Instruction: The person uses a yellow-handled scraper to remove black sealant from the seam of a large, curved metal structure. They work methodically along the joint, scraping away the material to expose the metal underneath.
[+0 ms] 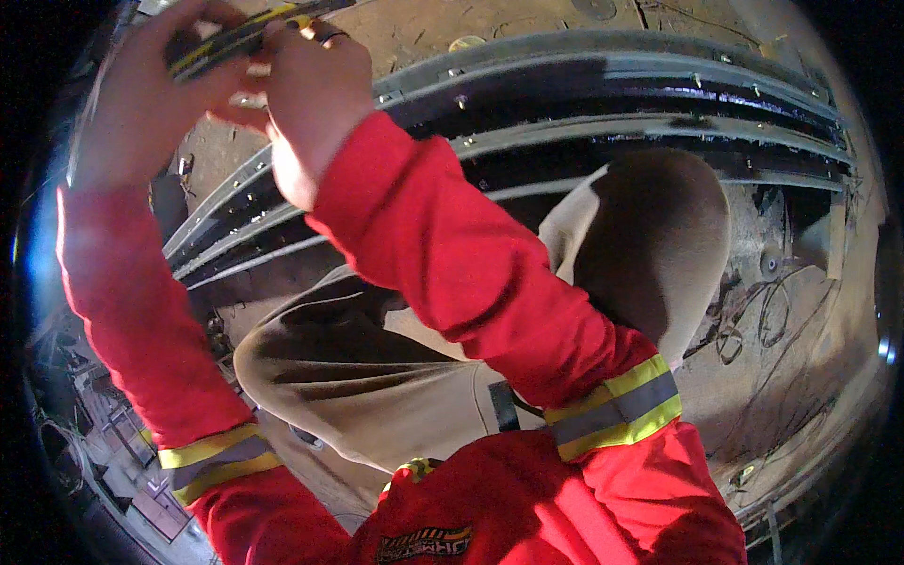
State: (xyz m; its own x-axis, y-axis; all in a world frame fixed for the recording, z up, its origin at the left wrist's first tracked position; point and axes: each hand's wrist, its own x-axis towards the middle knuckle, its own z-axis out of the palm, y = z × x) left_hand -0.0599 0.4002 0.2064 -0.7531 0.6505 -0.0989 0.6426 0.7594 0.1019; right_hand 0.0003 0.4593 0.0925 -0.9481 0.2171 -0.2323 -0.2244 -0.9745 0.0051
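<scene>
At the upper left, both hands are raised around a long, narrow black-and-yellow tool [221, 44], whose exact kind I cannot make out. My left hand [137, 113] is slightly blurred, its fingers curled around the tool's left part. Closed on the tool farther along is my right hand [325, 89], back of the hand turned up and a dark ring on one finger. The two hands are close together, partly hiding the tool between them. Below and right of them run long dark metal rails [565, 80] with small bolts along their edges.
My bent legs in tan trousers [650, 235] are close against the rails. Thin cable [774, 315] lies coiled on the dusty brown floor [782, 386] at the right, near a small round disc [770, 264]. Boxes and clutter [141, 461] stand at the lower left.
</scene>
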